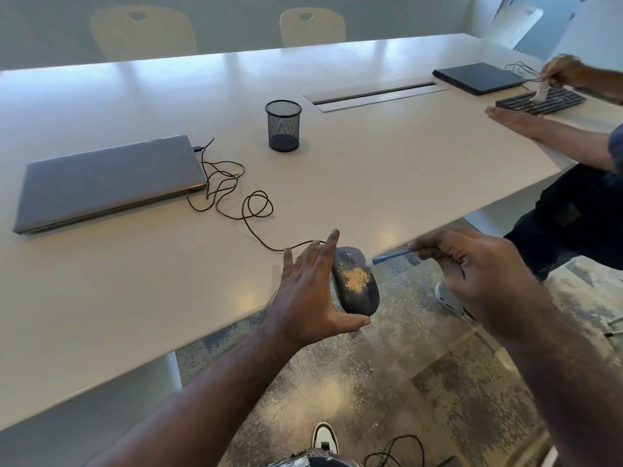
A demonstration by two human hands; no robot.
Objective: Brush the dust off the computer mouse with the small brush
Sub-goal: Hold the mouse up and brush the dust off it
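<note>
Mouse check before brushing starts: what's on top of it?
A tan dust patch lies on the mouse. The left hand covers its left side, so dust there cannot be seen.

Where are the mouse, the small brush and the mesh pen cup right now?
mouse (357, 281): head view, on its dusty back.
small brush (391, 256): head view, on its blue handle near the tip.
mesh pen cup (283, 126): head view, on its front wall.
</note>
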